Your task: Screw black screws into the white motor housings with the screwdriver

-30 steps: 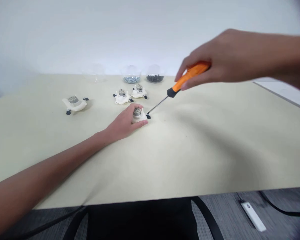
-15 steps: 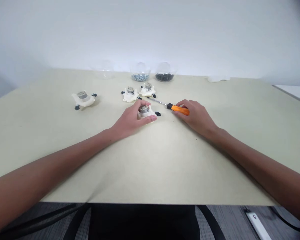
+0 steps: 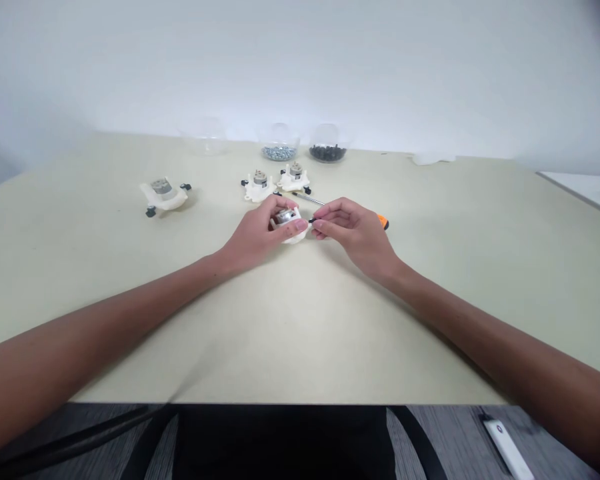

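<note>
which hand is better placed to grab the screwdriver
Probably the right hand: the orange-handled screwdriver lies partly hidden behind it, though it touches a small black part; the left hand holds the motor assembly.

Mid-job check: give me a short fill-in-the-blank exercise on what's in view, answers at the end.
1. The left hand holds a motor bracket, while the right hand pinches a small piece coloured ____ at its edge.
2. Besides the one in hand, ____ similar white brackets sit on the table.
3. The screwdriver, partly hidden by a hand, has a handle coloured ____.
4. The bowl of black pieces stands to the ____ of the bowl of silvery pieces.

Missing words: black; three; orange; right.
</note>
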`<state>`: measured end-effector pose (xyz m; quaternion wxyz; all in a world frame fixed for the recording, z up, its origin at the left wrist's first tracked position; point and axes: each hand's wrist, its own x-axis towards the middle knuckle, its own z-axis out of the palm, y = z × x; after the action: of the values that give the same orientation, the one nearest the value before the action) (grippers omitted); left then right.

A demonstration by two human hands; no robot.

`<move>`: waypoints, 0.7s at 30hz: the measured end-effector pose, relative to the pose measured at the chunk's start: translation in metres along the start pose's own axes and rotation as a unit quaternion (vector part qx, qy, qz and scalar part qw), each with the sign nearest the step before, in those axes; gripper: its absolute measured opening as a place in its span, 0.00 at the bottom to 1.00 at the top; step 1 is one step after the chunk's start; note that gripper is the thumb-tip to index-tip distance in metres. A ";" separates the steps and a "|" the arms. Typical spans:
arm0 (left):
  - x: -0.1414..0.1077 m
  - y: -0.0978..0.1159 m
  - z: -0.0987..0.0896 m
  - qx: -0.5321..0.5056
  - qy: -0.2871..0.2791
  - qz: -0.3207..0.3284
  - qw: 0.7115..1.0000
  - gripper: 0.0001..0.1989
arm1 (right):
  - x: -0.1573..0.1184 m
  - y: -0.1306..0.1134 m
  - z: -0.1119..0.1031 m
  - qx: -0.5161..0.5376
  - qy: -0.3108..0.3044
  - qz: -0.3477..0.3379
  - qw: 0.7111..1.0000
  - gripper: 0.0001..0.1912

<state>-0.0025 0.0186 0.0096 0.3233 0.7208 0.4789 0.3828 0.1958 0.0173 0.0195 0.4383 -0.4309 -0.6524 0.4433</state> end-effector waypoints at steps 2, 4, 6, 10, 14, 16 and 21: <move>0.000 0.001 0.000 -0.001 -0.009 0.005 1.000 0.22 | 0.001 0.002 -0.004 0.042 -0.010 0.023 0.999 0.11; -0.001 0.002 -0.001 0.001 -0.014 0.008 1.000 0.23 | 0.003 0.002 -0.008 0.090 -0.032 0.059 0.994 0.11; -0.001 0.002 -0.001 0.003 -0.019 0.008 1.000 0.23 | 0.005 0.002 -0.011 0.135 -0.057 0.095 0.985 0.12; 0.000 0.001 -0.002 0.006 -0.026 0.013 1.000 0.24 | 0.005 0.004 -0.014 0.145 -0.075 0.119 0.980 0.13; 0.000 0.000 -0.002 0.008 -0.020 0.010 1.000 0.25 | 0.002 0.004 -0.011 0.094 -0.061 0.104 0.988 0.13; -0.001 0.001 -0.002 0.018 -0.019 0.007 1.000 0.25 | 0.002 0.002 -0.012 0.038 -0.038 0.075 0.996 0.15; -0.003 0.002 0.000 0.100 -0.007 0.044 0.994 0.26 | 0.005 0.002 -0.039 -0.385 0.032 -0.086 0.918 0.20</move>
<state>-0.0017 0.0153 0.0107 0.2362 0.7722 0.4805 0.3420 0.2318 0.0306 0.0277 0.2955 -0.5222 -0.7931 0.1048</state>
